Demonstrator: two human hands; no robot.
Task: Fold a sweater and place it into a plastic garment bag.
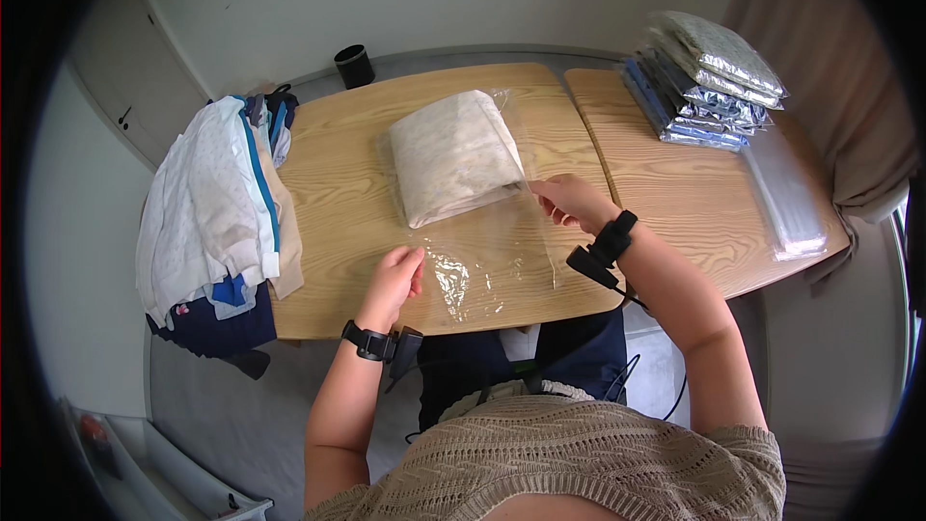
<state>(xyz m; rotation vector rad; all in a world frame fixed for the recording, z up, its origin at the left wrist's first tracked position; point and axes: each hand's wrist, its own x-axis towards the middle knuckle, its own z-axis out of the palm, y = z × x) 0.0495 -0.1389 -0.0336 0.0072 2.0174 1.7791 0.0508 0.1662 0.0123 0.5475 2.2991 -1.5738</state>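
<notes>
From where I watch, my left hand (394, 275) sits nearest me, fingers pinched narrow on the near left edge of the clear plastic bag (487, 265), which lies flat on the tabletop (333, 222). My right hand (571, 201) is a little farther out and to the right, fingertips closed on the bag's right edge, just beside the corner of the folded pale cloth (453, 156). That cloth lies inside the far part of the bag, beyond both hands, its long axis running away from me and leaning slightly left. The empty mouth end of the bag stretches toward me between the two hands. The right hand is the nearer one to the cloth; the left is well short of it.
</notes>
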